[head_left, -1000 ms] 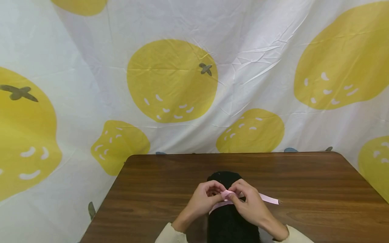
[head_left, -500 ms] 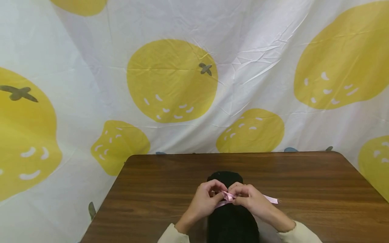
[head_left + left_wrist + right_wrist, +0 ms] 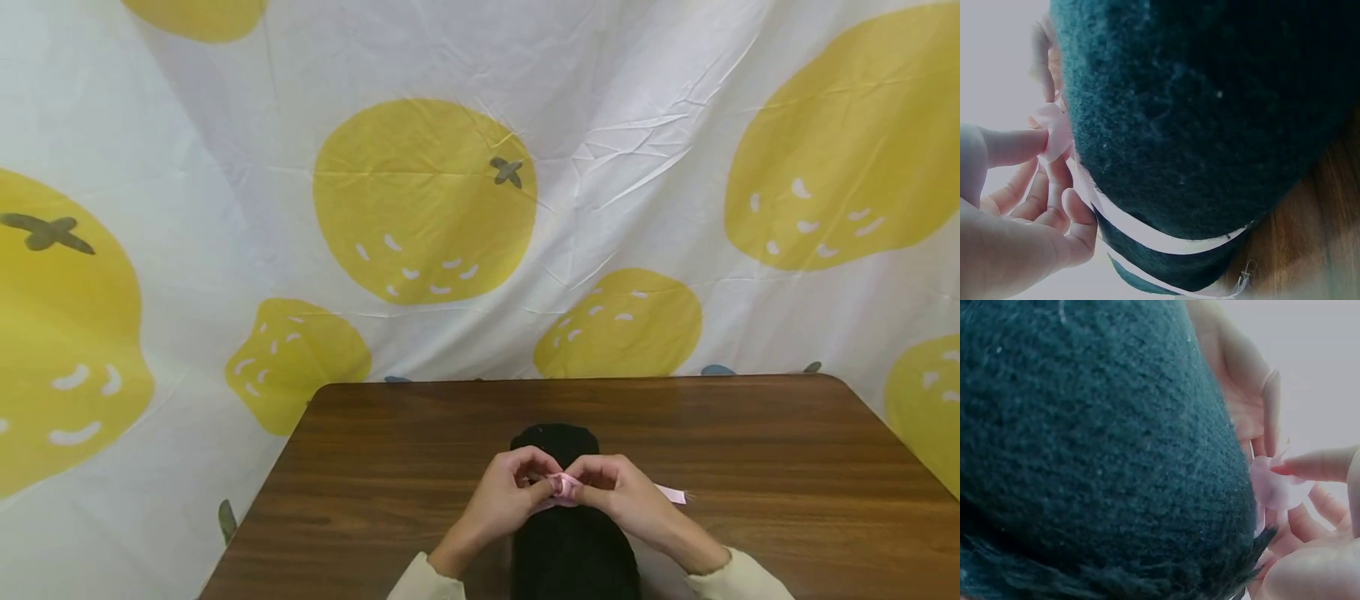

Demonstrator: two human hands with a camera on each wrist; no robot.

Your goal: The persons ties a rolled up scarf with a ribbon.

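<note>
A pink ribbon runs round a dark, fuzzy knit bundle, black in the head view and dark green in the wrist views. On top of the bundle, the ribbon is gathered into a small looped knot. My left hand pinches the knot's left side between thumb and fingers. From the right, my right hand pinches the same knot, fingertips close to the left hand's. One frayed ribbon end sticks out past the right hand. The fingers partly hide the knot.
The bundle lies lengthwise on a brown wood-grain table. Behind the table's far edge hangs a white cloth printed with large yellow fruit. Cream sleeves cover both forearms.
My right hand has shifted slightly right and turned at the knot, its fingers regripping the ribbon. The loop between the hands has been drawn smaller. My left hand has barely moved.
</note>
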